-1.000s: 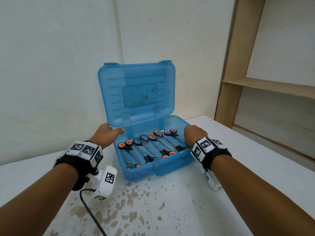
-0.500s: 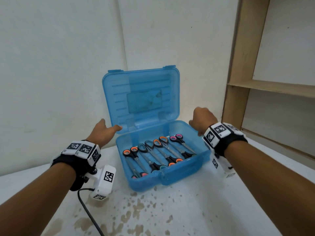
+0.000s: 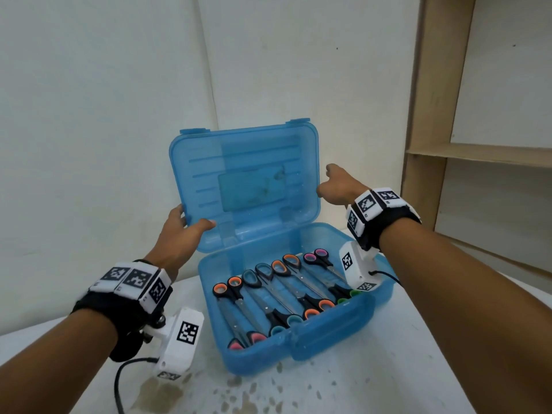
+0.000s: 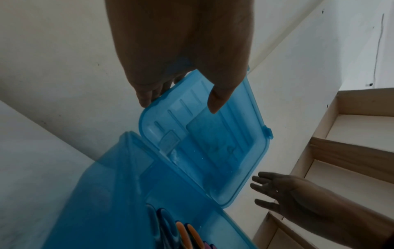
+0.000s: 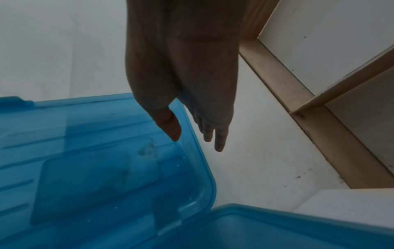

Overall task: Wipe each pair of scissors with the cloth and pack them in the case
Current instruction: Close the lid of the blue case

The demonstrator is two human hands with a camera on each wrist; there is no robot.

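Observation:
A translucent blue case (image 3: 328, 339) stands open on the table, its lid (image 3: 254, 186) upright. Several pairs of scissors (image 3: 283, 291) with black handles and orange, teal, pink or green inserts lie side by side in the base. My left hand (image 3: 191, 222) pinches the lid's left edge, thumb (image 4: 217, 101) on the inner face and fingers behind. My right hand (image 3: 331, 186) is at the lid's right edge with straight fingers (image 5: 219, 139) past the rim and the thumb (image 5: 172, 129) in front; contact is unclear. No cloth is in view.
The white table (image 3: 418, 339) carries brown stains (image 3: 239, 395) in front of the case. A wooden shelf unit (image 3: 433, 144) stands to the right, and a pale wall runs close behind the lid. A black cable (image 3: 118, 383) hangs from my left wrist camera.
Both hands rose from the base's rim to the lid's side edges. The left hand took hold of the lid's left edge; the right hand moved up and back.

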